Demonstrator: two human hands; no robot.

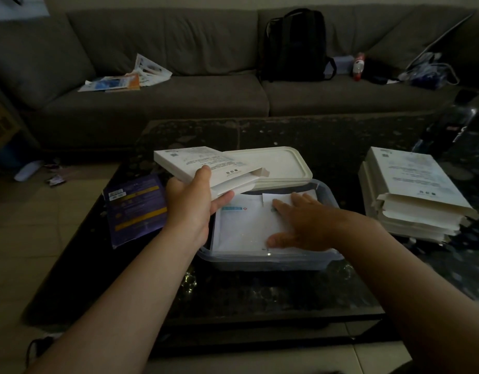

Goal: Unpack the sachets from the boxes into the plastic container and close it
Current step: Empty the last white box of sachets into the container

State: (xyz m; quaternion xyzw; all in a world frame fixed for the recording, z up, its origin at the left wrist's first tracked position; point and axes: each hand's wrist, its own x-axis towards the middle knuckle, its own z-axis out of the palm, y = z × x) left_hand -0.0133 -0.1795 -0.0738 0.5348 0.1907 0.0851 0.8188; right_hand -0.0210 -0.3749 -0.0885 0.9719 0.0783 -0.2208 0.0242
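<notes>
A dark table (260, 292) stands before a sofa (152, 90), low enough for seated work, with everything for the job within arm's reach. On its right side sits a stack of boxes (416, 195), their end flaps open toward the person; whether they are emptied or waiting cannot be told.

At the middle sits the clear container (273, 259), open, with white sachets (243, 225) lying flat inside so they pack in layers. Its lid (276, 166) rests tilted on the far rim, kept close for the closing step but out of the way of loading.

A purple packet (136, 209) lies on the table just left of the container.

The left hand (191, 203) grips one box (206, 168) by its near edge, thumb on top and fingers underneath, holding it above the container's left corner with the open flap toward the container, probably so the contents drop in.

The right hand (300, 225) lies spread, palm down on the sachets, gripping nothing, seemingly pressing them level.
</notes>
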